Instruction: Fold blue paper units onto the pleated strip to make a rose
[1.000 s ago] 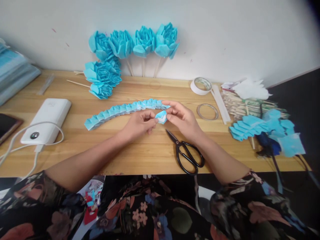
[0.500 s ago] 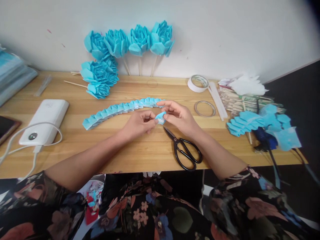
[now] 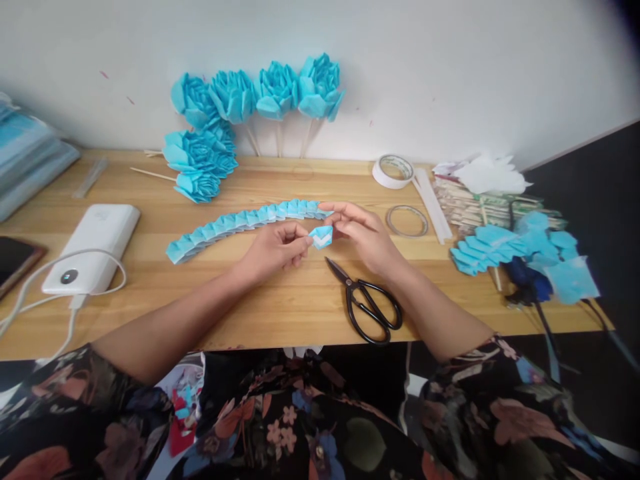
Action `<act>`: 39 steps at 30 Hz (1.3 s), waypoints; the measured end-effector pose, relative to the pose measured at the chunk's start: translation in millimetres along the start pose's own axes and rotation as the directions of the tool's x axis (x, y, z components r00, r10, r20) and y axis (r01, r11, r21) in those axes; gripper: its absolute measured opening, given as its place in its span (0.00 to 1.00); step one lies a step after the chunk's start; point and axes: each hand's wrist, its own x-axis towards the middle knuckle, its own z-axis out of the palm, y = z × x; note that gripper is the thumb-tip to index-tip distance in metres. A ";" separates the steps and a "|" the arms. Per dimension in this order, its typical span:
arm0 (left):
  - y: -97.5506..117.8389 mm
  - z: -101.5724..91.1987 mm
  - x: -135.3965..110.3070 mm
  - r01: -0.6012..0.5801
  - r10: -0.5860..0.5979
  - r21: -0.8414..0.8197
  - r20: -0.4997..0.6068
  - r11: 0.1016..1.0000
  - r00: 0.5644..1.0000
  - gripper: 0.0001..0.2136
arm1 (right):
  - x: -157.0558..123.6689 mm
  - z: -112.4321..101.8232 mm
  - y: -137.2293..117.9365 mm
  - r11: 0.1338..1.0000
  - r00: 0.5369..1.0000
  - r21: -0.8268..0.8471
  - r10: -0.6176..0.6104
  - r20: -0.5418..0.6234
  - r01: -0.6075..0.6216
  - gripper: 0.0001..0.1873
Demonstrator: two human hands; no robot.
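Note:
My left hand [image 3: 283, 247] pinches a small folded blue paper petal [image 3: 321, 237] between thumb and fingers; a white V-shaped patch shows on its face. My right hand [image 3: 363, 233] is just right of the petal, its fingers stretched out and apart. Its index fingertip lies over the right end of a curved row of overlapping folded blue petals [image 3: 245, 219] on the table. Whether that fingertip touches the row, I cannot tell. Below the hands lie black-handled scissors [image 3: 363, 293], blades pointing up and left.
Finished blue paper flowers [image 3: 277, 90] on sticks lean against the wall, with more lying at left. A white power bank [image 3: 93, 247] with a cable is on the left. Tape rolls [image 3: 393, 173], wooden sticks [image 3: 465, 203] and blue pieces [image 3: 487, 248] lie at right.
My right thumb has drawn back from the petal, so more of its face shows. My left hand still holds it. The whole view has shifted slightly.

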 end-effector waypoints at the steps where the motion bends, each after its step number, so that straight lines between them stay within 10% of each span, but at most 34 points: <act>1: 0.1 0.0 0.1 0.003 -0.003 0.001 -0.001 1.000 1.000 0.08 | 0.1 -1.1 -0.2 1.000 1.000 0.021 0.008 0.007 -0.008 0.18; 39: -7.0 0.7 4.7 -0.076 0.075 0.014 0.030 0.997 0.997 0.10 | 2.3 2.6 2.8 0.991 0.997 -0.115 -0.055 0.053 0.061 0.13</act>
